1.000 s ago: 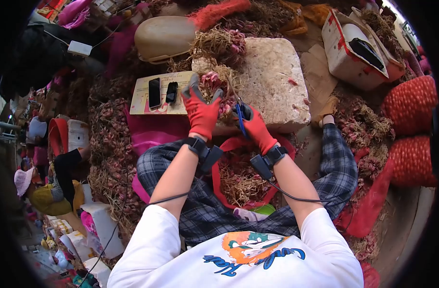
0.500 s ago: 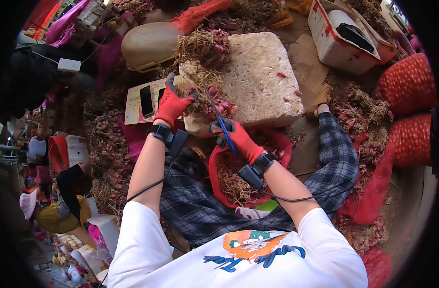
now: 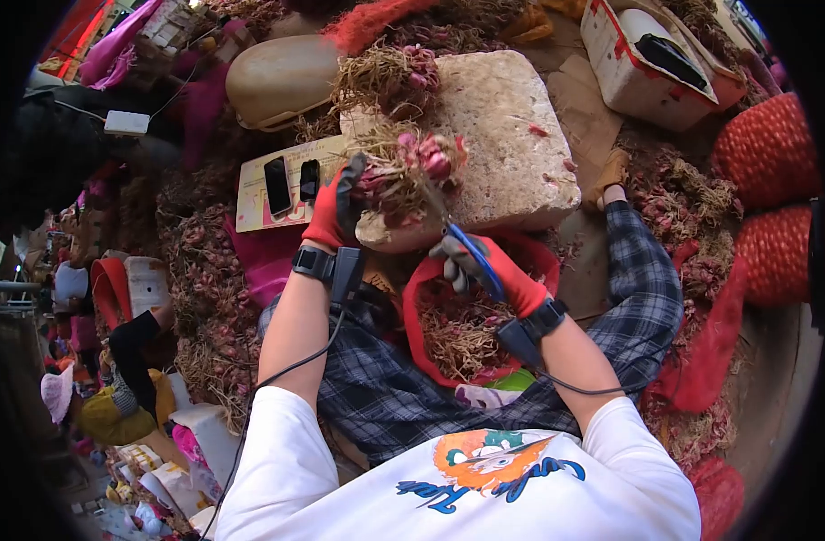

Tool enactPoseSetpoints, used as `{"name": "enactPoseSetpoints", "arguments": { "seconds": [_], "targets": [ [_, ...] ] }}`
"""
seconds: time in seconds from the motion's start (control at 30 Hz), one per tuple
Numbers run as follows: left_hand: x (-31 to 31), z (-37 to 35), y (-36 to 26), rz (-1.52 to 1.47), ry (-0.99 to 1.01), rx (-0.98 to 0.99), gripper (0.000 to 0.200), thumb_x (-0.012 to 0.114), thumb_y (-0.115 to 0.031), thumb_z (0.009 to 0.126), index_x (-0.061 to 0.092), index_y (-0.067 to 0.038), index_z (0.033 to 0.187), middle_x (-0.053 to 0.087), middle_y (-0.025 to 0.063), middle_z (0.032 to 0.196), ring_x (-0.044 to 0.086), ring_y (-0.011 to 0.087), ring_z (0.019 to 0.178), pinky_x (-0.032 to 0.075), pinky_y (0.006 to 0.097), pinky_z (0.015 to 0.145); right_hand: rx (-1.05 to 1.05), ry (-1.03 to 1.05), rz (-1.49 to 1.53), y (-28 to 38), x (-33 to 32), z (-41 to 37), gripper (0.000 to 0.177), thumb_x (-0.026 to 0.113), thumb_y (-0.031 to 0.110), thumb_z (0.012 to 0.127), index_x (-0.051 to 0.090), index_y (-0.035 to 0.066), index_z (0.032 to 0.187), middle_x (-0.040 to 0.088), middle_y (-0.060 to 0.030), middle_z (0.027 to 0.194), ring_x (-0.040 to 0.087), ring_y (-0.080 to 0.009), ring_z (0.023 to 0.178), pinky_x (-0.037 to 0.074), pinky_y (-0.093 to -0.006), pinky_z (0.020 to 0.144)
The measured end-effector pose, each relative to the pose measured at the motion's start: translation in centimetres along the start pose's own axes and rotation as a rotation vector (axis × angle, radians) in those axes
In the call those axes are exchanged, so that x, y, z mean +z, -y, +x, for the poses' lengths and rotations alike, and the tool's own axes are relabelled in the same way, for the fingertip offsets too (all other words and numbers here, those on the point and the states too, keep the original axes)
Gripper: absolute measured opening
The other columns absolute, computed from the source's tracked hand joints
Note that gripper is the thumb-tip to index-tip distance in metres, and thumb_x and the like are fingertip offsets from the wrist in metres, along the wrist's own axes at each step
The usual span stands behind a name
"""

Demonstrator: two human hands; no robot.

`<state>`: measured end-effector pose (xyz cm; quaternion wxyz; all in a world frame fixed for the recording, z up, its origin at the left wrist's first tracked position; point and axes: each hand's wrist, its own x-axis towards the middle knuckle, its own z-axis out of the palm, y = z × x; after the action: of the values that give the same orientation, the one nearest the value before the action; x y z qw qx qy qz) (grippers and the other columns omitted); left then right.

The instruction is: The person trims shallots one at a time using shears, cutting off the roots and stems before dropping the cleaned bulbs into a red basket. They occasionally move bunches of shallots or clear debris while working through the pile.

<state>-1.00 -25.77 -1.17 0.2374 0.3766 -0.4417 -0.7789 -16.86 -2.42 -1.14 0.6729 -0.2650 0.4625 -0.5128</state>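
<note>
Bunch of shallots [image 3: 405, 180] sits over the near L edge of the pale block [image 3: 502, 135], roots/dry tops sticking out, bulbs mostly to the R. L hand [image 3: 342, 203], red glove w/ grey fingers, is curled against the bunch's L side; can't tell if the grip's firm. R hand [image 3: 510, 275] has fingers closed round blue-handled scissors [image 3: 474, 249], blades up at the bunch's lower R; can't tell if they're touching it. Risks, imo: L fingertips partly hidden by dry tops, so a blind snip could nick the glove; a loose hold could let the bunch roll off the edge; blades too close to bulbs could gash them. Wrist cable [image 3: 299, 365] hangs slack, poss. snag. Phone [image 3: 276, 187] + small black device [image 3: 309, 178] lie on a printed board [image 3: 252, 203] near the L hand, so a wide sweep could knock them. Containers: red bag [image 3: 414, 335] b/w the legs, open, w/ dry stems + bits [image 3: 466, 347]; foam box [image 3: 597, 86], top R, w/ white roll-like item [image 3: 640, 25] + black item [image 3: 672, 61]; red mesh sacks [image 3: 766, 149], far R, bulging, contents unclear; tan basin [image 3: 281, 81], looks upturned, inside not visible.
</note>
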Motion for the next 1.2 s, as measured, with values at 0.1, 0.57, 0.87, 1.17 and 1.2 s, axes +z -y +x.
{"name": "enactPoseSetpoints", "arguments": {
  "seconds": [0.1, 0.57, 0.87, 1.17, 1.2],
  "targets": [
    [2.3, 0.8, 0.7, -0.142, 0.077, -0.004, 0.031, 0.055, -0.03, 0.092, 0.053, -0.015, 0.119, 0.062, 0.0028, 0.106, 0.062, 0.0173, 0.089, 0.05, 0.029, 0.068, 0.048, 0.017, 0.007, -0.1, -0.3, -1.6, 0.045, 0.056, 0.046, 0.088, 0.056, 0.004, 0.104, 0.056, -0.0014, 0.075, 0.054, -0.0069, 0.056, 0.043, -0.0203, 0.048],
    [4.0, 0.2, 1.0, 0.007, 0.052, -0.057, 0.031, 0.054, -0.039, 0.092, 0.054, -0.015, 0.111, 0.063, 0.0021, 0.098, 0.062, 0.0152, 0.082, 0.05, 0.0283, 0.066, 0.19, -0.083, 0.224, 0.9, -0.9, 2.3, 0.019, 0.052, 0.024, 0.091, 0.056, 0.01, 0.102, 0.058, -0.0033, 0.066, 0.055, -0.0092, 0.046, 0.044, -0.0217, 0.042],
    [1.0, 0.9, 3.2, 0.367, 0.212, 0.132, 0.038, 0.046, -0.035, 0.096, 0.053, -0.009, 0.123, 0.063, 0.0022, 0.105, 0.06, 0.0155, 0.095, 0.048, 0.0331, 0.082, 0.119, -0.087, 0.32, 0.2, -1.9, 3.1, 0.047, 0.054, 0.044, 0.09, 0.056, -0.002, 0.098, 0.053, 0.0005, 0.06, 0.047, -0.0081, 0.04, 0.032, -0.0219, 0.032],
    [2.5, -1.8, 0.3, 0.981, 0.424, 0.55, 0.032, 0.04, -0.02, 0.098, 0.052, -0.018, 0.127, 0.064, 0.0121, 0.109, 0.059, 0.0311, 0.1, 0.033, 0.0438, 0.099, 0.263, -0.03, 0.012, 1.1, -2.0, -0.8, 0.067, 0.046, 0.061, 0.087, 0.06, -0.005, 0.094, 0.054, 0.0, 0.06, 0.049, -0.0081, 0.045, 0.039, -0.0208, 0.044],
    [2.4, -2.0, 0.2, 0.949, 0.444, 0.538, 0.033, 0.041, -0.02, 0.097, 0.05, -0.018, 0.129, 0.064, 0.0123, 0.109, 0.059, 0.0311, 0.101, 0.033, 0.0448, 0.1, 0.262, -0.03, 0.028, 1.3, -1.8, -0.4, 0.067, 0.047, 0.061, 0.087, 0.06, -0.004, 0.094, 0.054, 0.0, 0.06, 0.049, -0.0079, 0.045, 0.038, -0.021, 0.043]
  ]
}}
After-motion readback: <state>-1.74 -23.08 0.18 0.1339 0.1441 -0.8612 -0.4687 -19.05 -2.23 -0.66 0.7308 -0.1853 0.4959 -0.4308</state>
